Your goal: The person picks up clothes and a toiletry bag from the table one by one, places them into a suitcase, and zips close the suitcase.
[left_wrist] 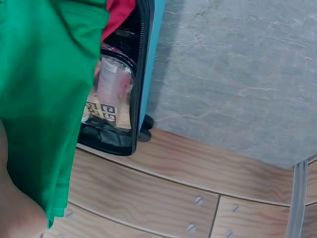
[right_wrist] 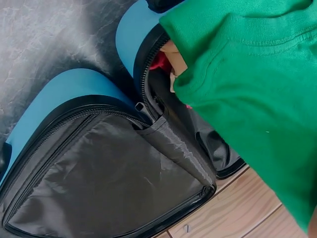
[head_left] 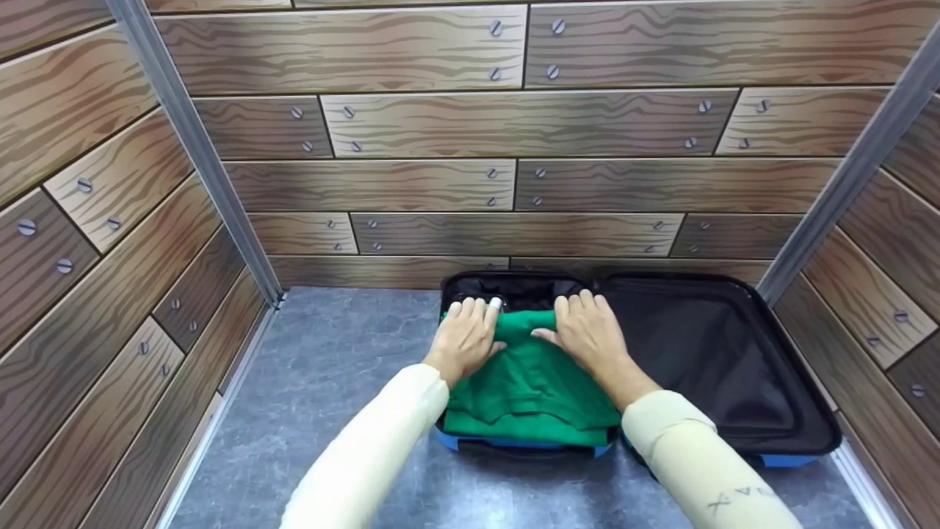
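Observation:
A folded green T-shirt (head_left: 532, 382), its ribbed collar showing in the right wrist view, lies over the left half of an open blue suitcase (head_left: 529, 450). At the shirt's far edge, my left hand (head_left: 464, 334) pinches the left corner, thumb on the near side. My right hand (head_left: 593, 334) grips the right corner in the same way. That edge is lifted somewhat in both wrist views. Beneath the shirt, a red cloth (left_wrist: 118, 17) and a clear pouch (left_wrist: 113, 89) of toiletries peek out. Most of the contents are hidden by the green fabric.
To the right lies the suitcase's other half (head_left: 705, 353), with dark lining zipped across it. Grey marbled floor (head_left: 330, 367) extends to the left. Wood-patterned walls (head_left: 433, 184) with metal corner strips enclose the back and both sides.

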`<state>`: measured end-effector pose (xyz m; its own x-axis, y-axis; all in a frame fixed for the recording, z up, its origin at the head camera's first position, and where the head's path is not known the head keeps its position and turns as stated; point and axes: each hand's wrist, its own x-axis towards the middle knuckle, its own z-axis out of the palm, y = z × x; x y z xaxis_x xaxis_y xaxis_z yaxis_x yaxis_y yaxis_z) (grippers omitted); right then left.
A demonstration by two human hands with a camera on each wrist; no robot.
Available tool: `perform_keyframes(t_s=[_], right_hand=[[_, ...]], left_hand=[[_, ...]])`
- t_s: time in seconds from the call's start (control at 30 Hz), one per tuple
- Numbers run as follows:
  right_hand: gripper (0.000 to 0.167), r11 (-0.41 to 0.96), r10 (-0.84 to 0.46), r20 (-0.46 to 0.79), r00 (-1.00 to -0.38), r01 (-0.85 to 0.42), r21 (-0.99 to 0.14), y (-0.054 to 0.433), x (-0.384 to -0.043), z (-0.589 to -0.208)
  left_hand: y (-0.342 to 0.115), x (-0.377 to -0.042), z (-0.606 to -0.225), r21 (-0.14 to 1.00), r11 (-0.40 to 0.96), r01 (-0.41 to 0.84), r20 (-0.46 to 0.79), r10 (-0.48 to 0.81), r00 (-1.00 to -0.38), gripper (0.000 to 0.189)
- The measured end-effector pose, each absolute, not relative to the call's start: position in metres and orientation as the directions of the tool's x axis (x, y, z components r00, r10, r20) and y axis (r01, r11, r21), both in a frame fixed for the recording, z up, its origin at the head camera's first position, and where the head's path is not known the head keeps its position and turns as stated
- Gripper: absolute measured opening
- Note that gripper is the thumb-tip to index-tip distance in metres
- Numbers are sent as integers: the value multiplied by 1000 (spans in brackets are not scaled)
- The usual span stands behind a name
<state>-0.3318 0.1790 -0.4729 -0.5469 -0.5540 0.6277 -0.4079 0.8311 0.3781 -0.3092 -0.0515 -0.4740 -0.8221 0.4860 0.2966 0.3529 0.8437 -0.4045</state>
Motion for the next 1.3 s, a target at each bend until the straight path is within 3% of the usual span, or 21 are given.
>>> perform_keyframes(t_s=[0.27,0.5,0.63,0.77,1.0,1.3], right_hand=[[62,878,-478,540,-693,-373,300,171,-334,-478],[64,906,-415,379,-827,-341,249,176,-323,-481],[62,915,-397,355,-847,-336,221,188,-316,-485],[60,921,-387,359,-849,-337,196,206,-309,-494],[56,930,-364,423,-830,-343,129,244,-294,-512],[52,961,-222,458,-861,-272,-46,300,-267,-535]], left_hand=[[-51,-318,-482,-365,869,334,301,450,-841,52],[-53,-316,-488,-430,875,220,292,366,-884,82],[-59,-311,-493,-435,864,253,316,409,-856,84],[-66,-303,-499,-370,879,302,314,424,-849,79],[-83,-288,-508,-250,916,312,313,382,-870,76],[-114,-272,-527,-81,954,288,354,297,-887,68]])
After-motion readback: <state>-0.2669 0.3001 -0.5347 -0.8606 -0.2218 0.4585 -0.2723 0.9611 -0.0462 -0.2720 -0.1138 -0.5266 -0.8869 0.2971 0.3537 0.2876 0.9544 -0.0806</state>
